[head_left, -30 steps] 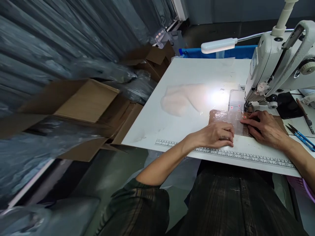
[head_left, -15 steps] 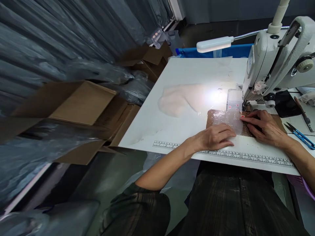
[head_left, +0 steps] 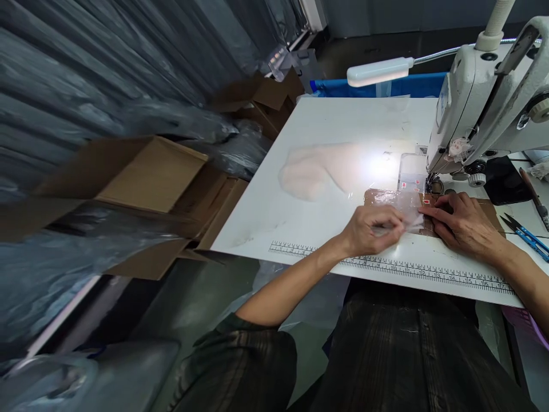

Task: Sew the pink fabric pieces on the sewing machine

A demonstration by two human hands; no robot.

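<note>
My left hand (head_left: 377, 228) is closed in a pinch on the near edge of a thin translucent plastic sheet (head_left: 402, 203). That sheet lies over a flat brown piece (head_left: 429, 224) with a shiny surface, in front of the sewing machine's needle area (head_left: 430, 182). Resting on the brown piece, my right hand (head_left: 465, 223) has its fingers stretched out, the index fingertip at the sheet's right edge. A small red mark (head_left: 426, 202) shows just above that fingertip.
A white sewing machine (head_left: 463, 103) stands at the right, under a lamp (head_left: 380, 71). Blue thread snips (head_left: 529, 237) and a dark flat object (head_left: 501, 180) lie right of my hand. A printed ruler (head_left: 407, 269) runs along the table's front edge. Open cardboard boxes (head_left: 150, 177) stand left.
My left hand has gone from lying flat by the sheet to pinching and lifting its near edge. My right hand stays on the brown piece. The whole view has shifted slightly.
</note>
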